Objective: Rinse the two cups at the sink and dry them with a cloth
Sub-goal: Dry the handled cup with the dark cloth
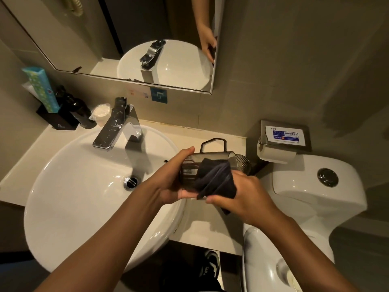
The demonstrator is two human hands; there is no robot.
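Note:
My left hand (170,180) grips a dark translucent cup (189,169) that lies on its side, handle up, over the counter just right of the white sink (69,186). My right hand (240,194) holds a dark cloth (216,180) pressed against the cup's side near its mouth. A second cup (244,163), ribbed and dark, stands on the counter right behind the held one, mostly hidden by it. The chrome faucet (117,125) stands at the back of the sink, wet with droplets, and no water is running.
A black bottle (81,110), a tissue box (42,89) in a black holder and a wrapped round item (101,113) stand at the back left. A toilet (315,186) sits right of the counter, with a paper holder (280,144) on the wall. A mirror (147,39) hangs above.

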